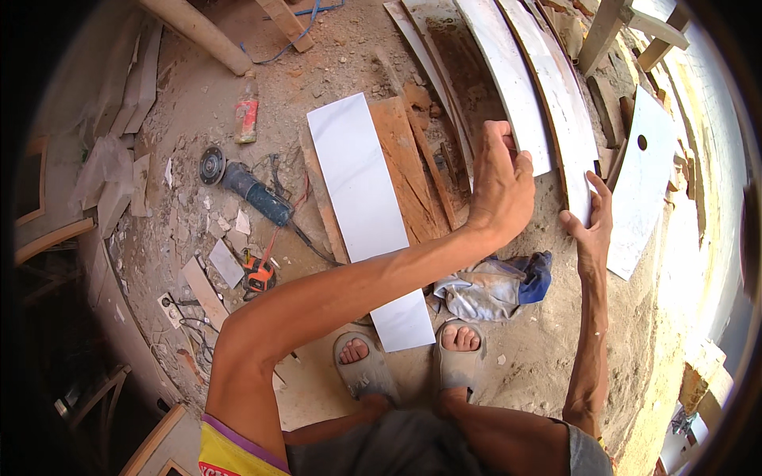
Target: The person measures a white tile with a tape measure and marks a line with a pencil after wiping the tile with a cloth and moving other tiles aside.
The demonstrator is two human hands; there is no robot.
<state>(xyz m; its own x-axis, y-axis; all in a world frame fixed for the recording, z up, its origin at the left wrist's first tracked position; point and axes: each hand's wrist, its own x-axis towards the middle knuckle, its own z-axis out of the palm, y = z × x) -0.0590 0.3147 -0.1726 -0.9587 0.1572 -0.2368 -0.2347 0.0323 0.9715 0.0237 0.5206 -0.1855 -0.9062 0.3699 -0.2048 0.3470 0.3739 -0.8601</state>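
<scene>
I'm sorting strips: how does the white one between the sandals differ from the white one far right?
The middle strip shows no hole; the far-right strip has a dark round one. The middle strip's top end slants left; the far-right strip's slants right. Both are white.

Long strips [509,86]: white faces, dark brown edges
Flat panel [357,174]: crisp white, faintly veined in grey
Wooden board [405,170]: warm reddish brown
Angle grinder [259,193]: dusty blue body, dark disc
Tape measure [259,275]: orange and black
Rag [486,295]: stained pale grey and deep blue
Sleeve [222,449]: yellow, edged in purple
</scene>
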